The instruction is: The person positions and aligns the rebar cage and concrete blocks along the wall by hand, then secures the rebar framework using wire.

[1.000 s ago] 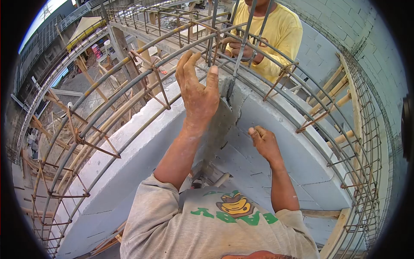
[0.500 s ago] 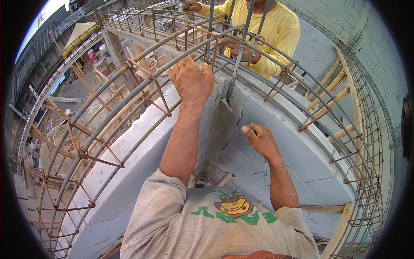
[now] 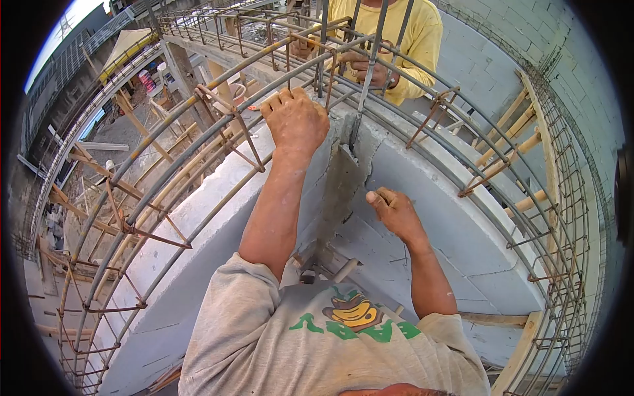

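My left hand (image 3: 295,122) is closed, its fingers curled over a lower steel rebar (image 3: 228,201) of the cage on the left wall. The hand hides the part it grips. Lower and to the right, my right hand (image 3: 398,216) is held in a pinch in front of the grey block wall (image 3: 456,247). Thin wire strands (image 3: 405,252) show faintly just below it. Ahead of my left hand, the cages meet around upright bars (image 3: 364,89) at the corner. A rusty stirrup (image 3: 247,142) stands left of my left hand.
Across the corner, a co-worker in a yellow shirt (image 3: 421,39) has both hands among the bars. Another rebar cage (image 3: 485,122) runs along the right wall. Wooden poles (image 3: 512,142) lie beyond it, and timber and rubble lie below on the left.
My left hand's fingers have curled more tightly around the bar. The co-worker's raised hand has come down to the bars by the corner. My right hand has hardly moved.
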Tool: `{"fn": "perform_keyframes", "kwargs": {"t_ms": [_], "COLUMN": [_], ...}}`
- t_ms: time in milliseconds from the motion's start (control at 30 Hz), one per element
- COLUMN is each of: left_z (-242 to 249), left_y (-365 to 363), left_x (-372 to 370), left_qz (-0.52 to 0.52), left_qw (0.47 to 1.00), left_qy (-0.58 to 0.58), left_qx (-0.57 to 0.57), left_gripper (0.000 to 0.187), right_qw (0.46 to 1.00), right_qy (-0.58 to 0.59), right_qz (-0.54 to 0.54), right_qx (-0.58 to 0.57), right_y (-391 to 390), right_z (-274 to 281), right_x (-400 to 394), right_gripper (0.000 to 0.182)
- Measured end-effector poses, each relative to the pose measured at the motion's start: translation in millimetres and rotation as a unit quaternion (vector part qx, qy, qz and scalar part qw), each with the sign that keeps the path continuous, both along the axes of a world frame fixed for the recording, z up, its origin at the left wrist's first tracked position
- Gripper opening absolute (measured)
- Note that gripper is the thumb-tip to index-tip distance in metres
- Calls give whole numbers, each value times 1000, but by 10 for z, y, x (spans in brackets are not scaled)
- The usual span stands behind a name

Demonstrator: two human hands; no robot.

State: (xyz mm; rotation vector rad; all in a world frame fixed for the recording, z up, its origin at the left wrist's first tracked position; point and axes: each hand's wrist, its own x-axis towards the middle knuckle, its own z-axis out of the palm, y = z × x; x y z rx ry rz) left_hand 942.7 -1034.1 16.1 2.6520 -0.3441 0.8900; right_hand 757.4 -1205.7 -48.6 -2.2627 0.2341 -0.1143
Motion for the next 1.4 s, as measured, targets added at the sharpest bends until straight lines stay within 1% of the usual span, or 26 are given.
{"fn": "perform_keyframes", "kwargs": {"t_ms": [233,333,433,533,733,833,933,1033,1133,1233,1333,1400], "left_z": [-19,-37,-42,62,29,0,-70,-41,-32,-36,-2,-20], "left_y": [-32,-34,-43,-37,-40,-46,-50,-48,-46,-39,-27,-28], "left_x": [-32,-18,-27,-81,-67,-50,-29,-40,-39,-38,-54,-50], "left_qz": [25,13,18,-2,0,4,23,3,-5,-8,-12,-15], "left_qw": [997,998,997,999,999,999,999,1000,1000,1000,999,999], "left_qy": [-52,-58,-77,50,46,38,-39,8,-3,-6,2,-5], "left_qx": [46,24,12,0,12,21,27,9,-12,-25,-30,-40], "left_gripper": [36,35,34,37,38,38,33,36,35,34,32,31], "right_qw": [999,997,995,995,992,994,999,999,995,987,983,983], "right_qy": [-32,-30,-31,-9,41,38,10,-28,-66,-119,-108,-42], "right_qz": [-13,-13,-9,-4,5,8,9,5,-24,-32,-38,-42], "right_qx": [36,74,90,95,117,102,38,32,70,101,147,172], "right_y": [105,125,97,141,297,319,245,261,358,321,268,297], "right_z": [231,357,287,228,267,291,152,188,351,277,221,260], "right_x": [242,323,405,406,376,378,446,438,388,400,418,386], "right_gripper": [54,61,65,63,69,70,72,72,71,67,63,63]}}
